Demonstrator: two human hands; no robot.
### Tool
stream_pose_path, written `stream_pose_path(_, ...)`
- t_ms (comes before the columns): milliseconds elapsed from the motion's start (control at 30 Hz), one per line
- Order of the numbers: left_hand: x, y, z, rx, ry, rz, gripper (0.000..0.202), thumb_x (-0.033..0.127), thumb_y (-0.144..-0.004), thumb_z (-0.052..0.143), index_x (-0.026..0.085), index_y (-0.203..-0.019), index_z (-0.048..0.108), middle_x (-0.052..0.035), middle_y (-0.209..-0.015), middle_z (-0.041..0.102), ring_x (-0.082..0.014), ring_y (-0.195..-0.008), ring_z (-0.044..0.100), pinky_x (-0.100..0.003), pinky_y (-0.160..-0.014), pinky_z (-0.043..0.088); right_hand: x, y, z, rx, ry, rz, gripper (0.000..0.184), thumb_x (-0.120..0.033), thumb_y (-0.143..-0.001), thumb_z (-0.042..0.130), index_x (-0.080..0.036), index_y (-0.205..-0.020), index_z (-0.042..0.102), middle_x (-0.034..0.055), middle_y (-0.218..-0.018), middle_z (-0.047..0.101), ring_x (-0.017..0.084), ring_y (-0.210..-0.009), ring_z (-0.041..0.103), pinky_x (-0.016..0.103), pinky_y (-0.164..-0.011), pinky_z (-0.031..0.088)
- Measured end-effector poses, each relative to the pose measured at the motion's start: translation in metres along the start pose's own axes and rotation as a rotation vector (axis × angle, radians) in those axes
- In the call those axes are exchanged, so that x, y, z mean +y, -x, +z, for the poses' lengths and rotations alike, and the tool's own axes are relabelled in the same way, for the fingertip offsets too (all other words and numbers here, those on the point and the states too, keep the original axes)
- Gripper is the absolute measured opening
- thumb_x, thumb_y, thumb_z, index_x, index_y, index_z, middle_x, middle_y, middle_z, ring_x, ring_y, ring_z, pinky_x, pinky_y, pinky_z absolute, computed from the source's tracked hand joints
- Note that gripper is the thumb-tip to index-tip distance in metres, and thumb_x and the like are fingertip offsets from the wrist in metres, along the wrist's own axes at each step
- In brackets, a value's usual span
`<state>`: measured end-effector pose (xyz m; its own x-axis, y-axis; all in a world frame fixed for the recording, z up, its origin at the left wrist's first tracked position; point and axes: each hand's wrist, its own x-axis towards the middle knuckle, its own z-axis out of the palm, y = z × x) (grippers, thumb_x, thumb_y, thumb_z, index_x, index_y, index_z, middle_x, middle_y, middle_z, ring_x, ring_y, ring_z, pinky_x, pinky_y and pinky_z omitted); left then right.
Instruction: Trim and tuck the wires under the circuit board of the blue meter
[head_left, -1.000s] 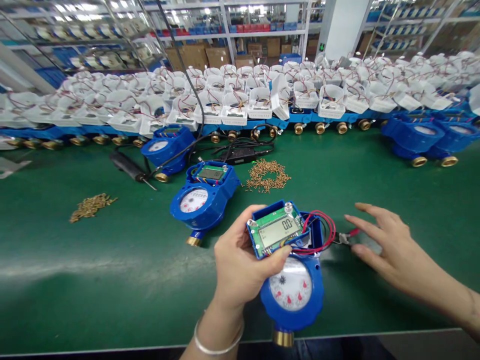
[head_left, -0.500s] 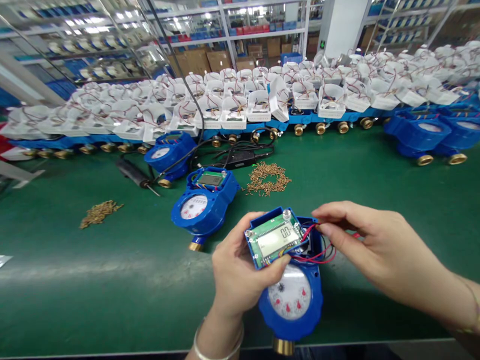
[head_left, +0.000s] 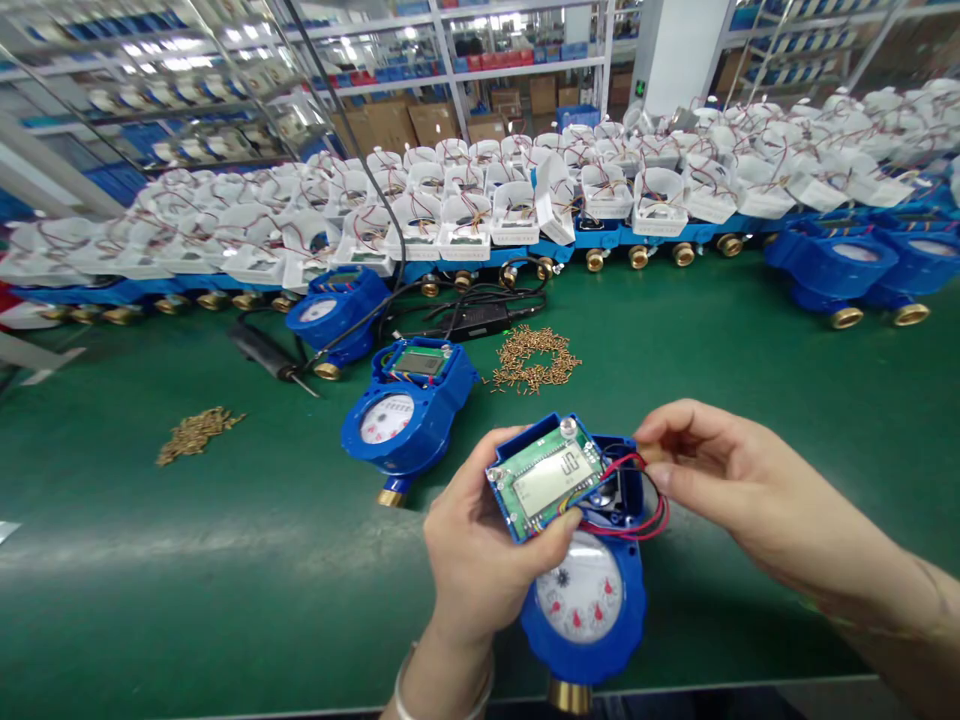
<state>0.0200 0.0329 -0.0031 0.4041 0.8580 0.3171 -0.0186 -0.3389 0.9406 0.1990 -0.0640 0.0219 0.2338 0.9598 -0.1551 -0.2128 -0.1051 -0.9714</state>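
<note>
Red wires (head_left: 664, 513), pinched by the right hand (head_left: 724, 465), run toward its nine o'clock to the board (head_left: 551, 478), whose long axis points to two o'clock and which the left hand (head_left: 480, 545) grips near the dial (head_left: 579, 590).

At five o'clock, the pale grey rectangular liquid-crystal display (head_left: 551, 482) on a green circuit board (head_left: 537, 456) shows large dark characters, too unclear to read. Print on the round white dial (head_left: 589, 575) below, toward six o'clock, is illegible too.
</note>
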Motion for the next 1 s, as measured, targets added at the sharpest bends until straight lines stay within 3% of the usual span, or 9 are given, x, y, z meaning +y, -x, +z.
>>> stream_pose_path(100,-0.001,0.000,0.002,0.031,-0.078,0.067,0.059,0.016,-0.061,0.083,0.020,-0.117,0.063,-0.0015,-0.103,0.072,-0.0162,-0.088,0.072,-0.020,-0.083,0.059,-0.001,0.006,0.002,0.054,0.231,-0.008,0.010,-0.027,-0.091,0.060,-0.022,-0.100,0.059,-0.0026,-0.082,0.060,0.004,-0.070,0.056,0.008,-0.060,0.048)
stream_pose_path(233,-0.002,0.003,-0.001,0.085,-0.275,0.189,0.061,0.023,-0.062,0.083,0.018,-0.119,0.061,-0.0054,-0.108,0.071,-0.0208,-0.091,0.071,-0.031,-0.089,0.059,-0.003,0.012,0.008,-0.030,0.264,0.150,0.011,-0.028,-0.095,0.049,-0.022,-0.103,0.053,-0.0055,-0.065,0.053,0.005,-0.052,0.054,0.010,-0.045,0.047)
stream_pose_path(300,-0.002,0.005,-0.004,0.121,-0.438,0.288,0.064,0.026,-0.061,0.085,0.015,-0.119,0.061,-0.0082,-0.110,0.071,-0.0236,-0.095,0.070,-0.037,-0.094,0.057,-0.004,0.013,0.011,-0.047,0.212,0.149,0.011,-0.026,-0.094,0.048,-0.021,-0.104,0.052,-0.0044,-0.070,0.056,0.007,-0.056,0.059,0.013,-0.051,0.053)
stream_pose_path(433,-0.002,0.010,-0.008,0.212,-0.644,0.450,0.068,0.025,-0.058,0.086,0.012,-0.120,0.060,-0.0105,-0.112,0.071,-0.0254,-0.098,0.069,-0.037,-0.094,0.057,-0.007,0.016,0.019,0.003,0.157,-0.034,0.015,-0.028,-0.093,0.052,-0.022,-0.107,0.053,0.0002,-0.090,0.063,0.008,-0.075,0.066,0.016,-0.069,0.059)
stream_pose_path(633,-0.010,0.020,-0.007,0.314,-0.612,0.334,0.066,0.029,-0.062,0.084,0.016,-0.122,0.060,-0.0096,-0.110,0.070,-0.0248,-0.088,0.071,-0.043,-0.091,0.059,0.001,0.010,0.028,0.112,0.159,-0.178,0.021,-0.012,-0.087,0.056,-0.024,-0.104,0.057,-0.0009,-0.095,0.065,0.006,-0.082,0.065,0.011,-0.074,0.055)
stream_pose_path(800,-0.012,0.024,-0.004,0.366,-0.584,0.288,0.066,0.029,-0.062,0.083,0.017,-0.122,0.059,-0.0095,-0.110,0.069,-0.0251,-0.089,0.071,-0.044,-0.091,0.058,0.012,-0.001,0.033,0.216,0.033,-0.264,0.024,-0.009,-0.082,0.063,-0.024,-0.101,0.059,-0.0021,-0.095,0.063,0.006,-0.085,0.062,0.011,-0.074,0.053)
stream_pose_path(900,-0.007,0.020,-0.001,0.372,-0.518,0.218,0.062,0.028,-0.062,0.083,0.018,-0.119,0.061,-0.0070,-0.106,0.070,-0.0231,-0.089,0.071,-0.039,-0.089,0.059,0.013,-0.004,0.035,0.245,-0.051,-0.299,0.025,-0.007,-0.082,0.063,-0.024,-0.101,0.060,-0.0012,-0.096,0.061,0.008,-0.088,0.060,0.014,-0.076,0.052)
stream_pose_path(1000,-0.002,0.015,0.003,0.323,-0.256,0.059,0.053,0.027,-0.067,0.080,0.017,-0.115,0.061,-0.0041,-0.097,0.072,-0.0188,-0.081,0.072,-0.029,-0.078,0.062,0.011,-0.005,0.035,0.133,-0.259,-0.230,0.028,-0.010,-0.082,0.067,-0.026,-0.103,0.058,-0.0016,-0.099,0.059,0.008,-0.091,0.058,0.016,-0.080,0.051)
